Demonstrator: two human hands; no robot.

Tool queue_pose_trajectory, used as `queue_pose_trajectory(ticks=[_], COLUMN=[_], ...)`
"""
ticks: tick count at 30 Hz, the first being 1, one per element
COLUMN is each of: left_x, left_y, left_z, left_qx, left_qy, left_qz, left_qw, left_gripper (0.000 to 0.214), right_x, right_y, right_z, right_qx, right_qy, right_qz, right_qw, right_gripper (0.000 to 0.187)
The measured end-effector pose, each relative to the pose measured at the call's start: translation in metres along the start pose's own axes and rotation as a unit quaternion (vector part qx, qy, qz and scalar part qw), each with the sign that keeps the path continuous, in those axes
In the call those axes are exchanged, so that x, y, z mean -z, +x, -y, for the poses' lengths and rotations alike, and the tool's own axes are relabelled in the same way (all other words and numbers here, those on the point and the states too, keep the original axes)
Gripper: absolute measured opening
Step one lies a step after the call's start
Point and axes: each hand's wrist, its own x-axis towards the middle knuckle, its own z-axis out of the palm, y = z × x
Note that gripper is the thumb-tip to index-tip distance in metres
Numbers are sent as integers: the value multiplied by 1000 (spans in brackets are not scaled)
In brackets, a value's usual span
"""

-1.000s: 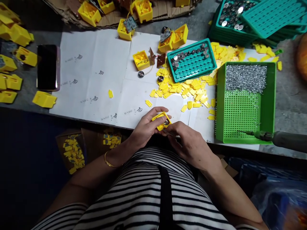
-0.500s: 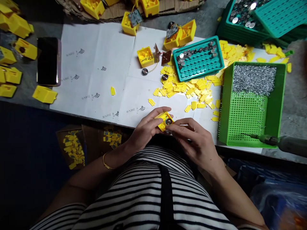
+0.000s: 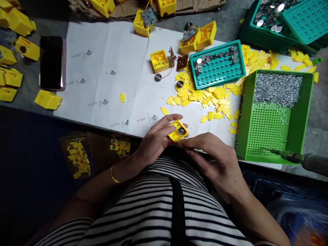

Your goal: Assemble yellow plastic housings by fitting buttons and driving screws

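Observation:
My left hand (image 3: 154, 140) is closed around a small yellow plastic casing (image 3: 174, 136) at the table's near edge, its open side facing up. Inside the casing sits a round dark part with a metallic rim (image 3: 181, 131), with thin wires beside it. My right hand (image 3: 217, 153) is just right of the casing, thumb and forefinger pinched together by its lower corner. What lies between those fingertips is too small to make out. Beyond my hands, another open yellow casing (image 3: 159, 60) is wired to brown boards (image 3: 182, 62) and a round black part (image 3: 158, 77).
Loose yellow plastic pieces (image 3: 217, 99) surround a teal tray (image 3: 217, 77) of round metal parts. On the right, a green basket (image 3: 244, 136) holds screws (image 3: 279, 89), and a power screwdriver (image 3: 292, 156) reaches over it. A phone (image 3: 52, 63) lies left, near more yellow casings (image 3: 48, 99).
My right fingers have drawn back from the round part to the casing's lower corner, uncovering more of the casing. The camera view has shifted slightly; my left hand keeps its hold.

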Motion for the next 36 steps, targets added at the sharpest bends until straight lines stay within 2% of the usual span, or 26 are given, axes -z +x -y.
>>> queue_pose_trajectory(ticks=[2,4,8,11,15,21,25,31,36], left_x=[1,3,8,11,11,9,10,14,12], left_y=[0,1,2,1,-2,-6,-6,-5,-8], left_z=[1,3,6,6,6,0,-3,2,0], left_qx=[2,-17,-74,-65,-67,-28,-11,-79,-140], left_qy=[7,27,72,71,81,59,34,120,235], left_qz=[2,8,14,32,31,32,24,29,5], left_qw=[1000,999,995,995,994,997,999,989,962], left_gripper=[31,33,32,32,35,36,36,38,40], right_x=[1,2,0,-2,-2,5,5,4,7], right_y=[2,3,4,5,7,9,9,7,8], right_z=[1,2,-1,-5,-5,3,2,2,3], right_qx=[40,53,20,3,22,71,83,76,71], right_qy=[-22,-19,20,20,5,-46,-45,-18,-5], right_qz=[24,28,15,-9,-20,36,53,47,31], right_qw=[999,998,999,1000,1000,996,994,996,997], right_gripper=[31,32,32,28,22,27,25,26,26])
